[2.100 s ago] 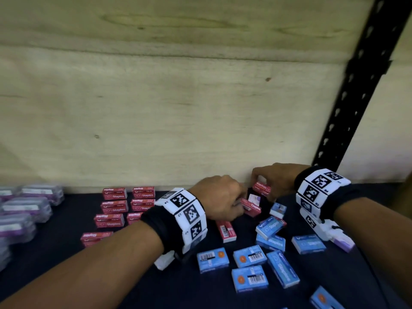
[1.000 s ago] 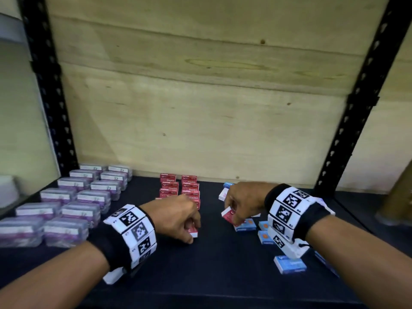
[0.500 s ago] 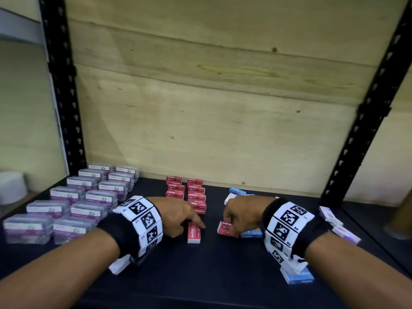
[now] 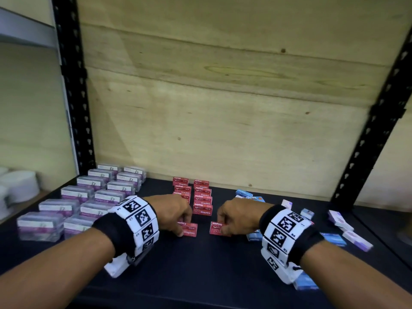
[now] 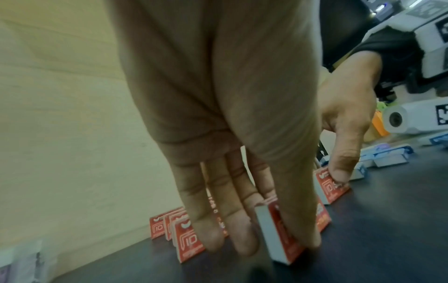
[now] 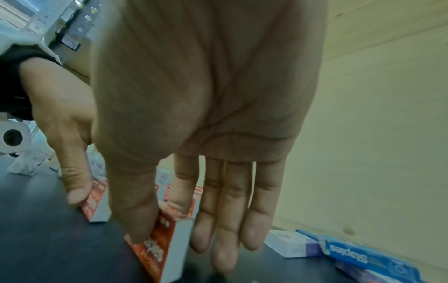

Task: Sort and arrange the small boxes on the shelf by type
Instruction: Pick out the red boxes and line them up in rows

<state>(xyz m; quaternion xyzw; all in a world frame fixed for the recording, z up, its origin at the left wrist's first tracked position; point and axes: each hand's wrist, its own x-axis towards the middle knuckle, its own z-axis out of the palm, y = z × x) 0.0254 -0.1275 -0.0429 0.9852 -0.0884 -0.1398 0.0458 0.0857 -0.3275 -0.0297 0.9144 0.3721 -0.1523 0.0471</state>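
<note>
Two columns of red staples boxes (image 4: 201, 198) stand upright in the middle of the dark shelf (image 4: 200, 264). At the front of the left column, my left hand (image 4: 181, 228) pinches a red box (image 4: 190, 229) between thumb and fingers as it stands on the shelf; the left wrist view shows this box (image 5: 286, 241) on its long edge. My right hand (image 4: 223, 227) pinches a second red box (image 4: 215, 227) at the front of the right column, seen close in the right wrist view as a box (image 6: 160, 249) under the thumb.
Clear boxes with purple labels (image 4: 89, 197) fill the shelf's left side in two rows. Blue staples boxes (image 4: 250, 195) and white-purple boxes (image 4: 338, 219) lie scattered on the right. Black uprights (image 4: 73, 85) flank the plywood back wall (image 4: 223, 108).
Both hands have come left from the scattered pile to the front of the red columns, each with a red box. The left hand's box, flat half a second ago, now stands on edge.
</note>
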